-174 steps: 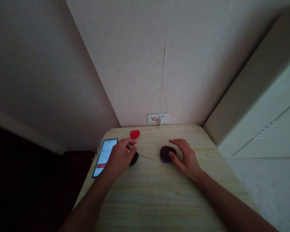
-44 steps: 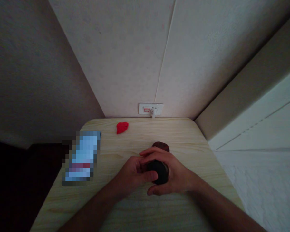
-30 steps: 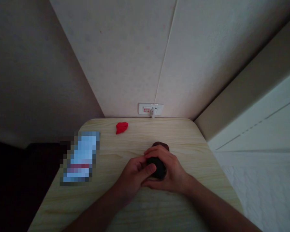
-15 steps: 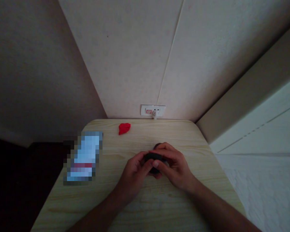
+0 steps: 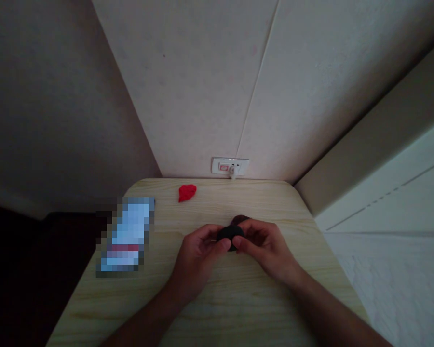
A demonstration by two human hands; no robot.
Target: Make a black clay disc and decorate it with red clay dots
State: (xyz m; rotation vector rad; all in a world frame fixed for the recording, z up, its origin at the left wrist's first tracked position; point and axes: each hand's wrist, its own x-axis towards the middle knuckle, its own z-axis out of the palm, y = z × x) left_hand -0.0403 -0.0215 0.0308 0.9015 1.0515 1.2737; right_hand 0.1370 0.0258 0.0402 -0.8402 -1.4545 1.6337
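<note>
I have the black lump (image 5: 228,235) up between my two hands, just above or on the near-middle of the table (image 5: 220,303); I cannot tell whether it touches the wood. By my judgement the handling of it is under way and unfinished, since it is not set down. The dark brown lump (image 5: 240,219) lies just beyond it, partly hidden by my right hand, and the red piece (image 5: 187,192) sits apart at the far left, neither in my grasp.

My left hand (image 5: 198,255) comes in from the near left, its fingers closed narrowly on the lump's left side, thumb on the near face. My right hand (image 5: 271,248) mirrors it from the right, fingers curled, thumb tip pressing the near face beside the other thumb. Both forearms slant inward from the near edge.
</note>
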